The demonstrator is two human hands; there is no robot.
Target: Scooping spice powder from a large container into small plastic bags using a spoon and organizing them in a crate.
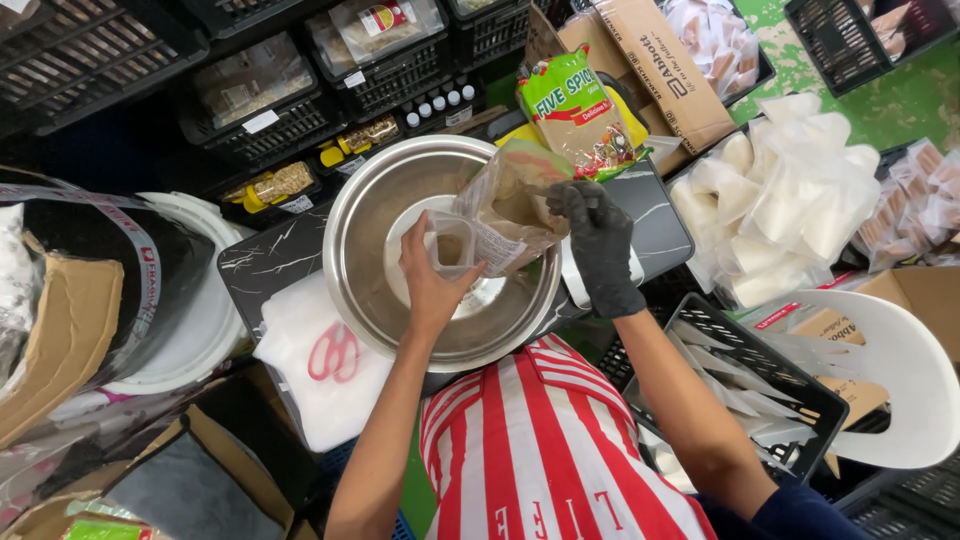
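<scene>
We hold a clear pouch (500, 215) of brown powder in both hands (432, 285), gloved right (598, 245), over the steel bowl (372, 215); scissors (335, 350) lie at the surface's left edge, a spice bag (575, 112) behind.

One view only: the head camera, worn on the person's head. It faces steeply down, almost vertical, over the chest and both forearms. The range is close: the steel bowl (440, 250) on the dark bench (270, 258) sits near frame centre, with the left hand (432, 285) and right hand (598, 245) over it. The upper edge takes in black crates (90, 50); the right edge reaches a white chair (900, 380). No second view overlaps.
</scene>
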